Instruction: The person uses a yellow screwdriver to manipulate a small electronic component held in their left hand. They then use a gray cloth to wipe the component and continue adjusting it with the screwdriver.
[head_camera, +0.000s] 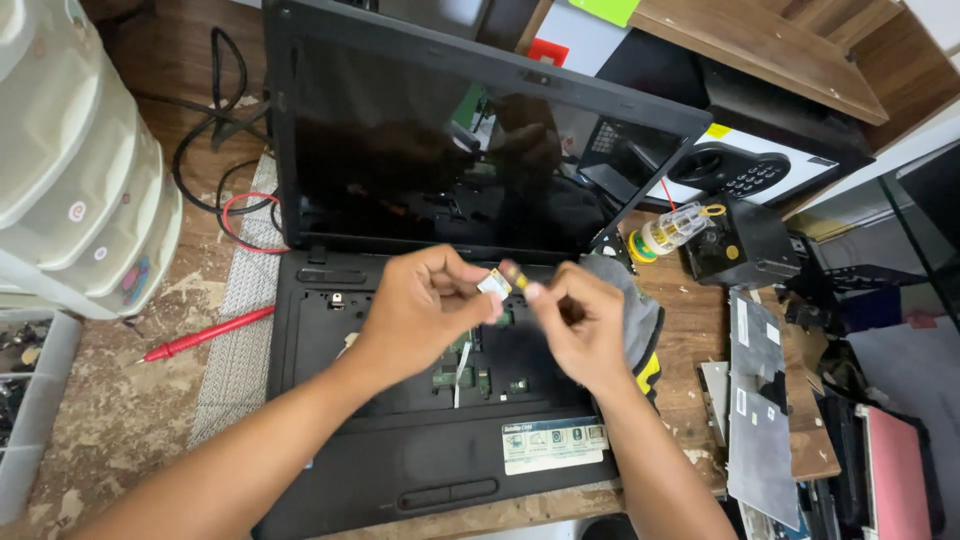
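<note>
We see the left hand pinching a small flat card, pale with a gold edge, above the open laptop; the right hand nips its other end with thumb and forefinger; beneath, the matte black base lies bare, green boards showing; a grey glove sits just behind; a red probe rests on woven cloth.

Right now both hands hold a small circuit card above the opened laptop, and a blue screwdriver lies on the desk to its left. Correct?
Not quite: the head view shows the screwdriver is red, not blue. The rest stands: left hand and right hand hold the small circuit card above the opened laptop.
</note>
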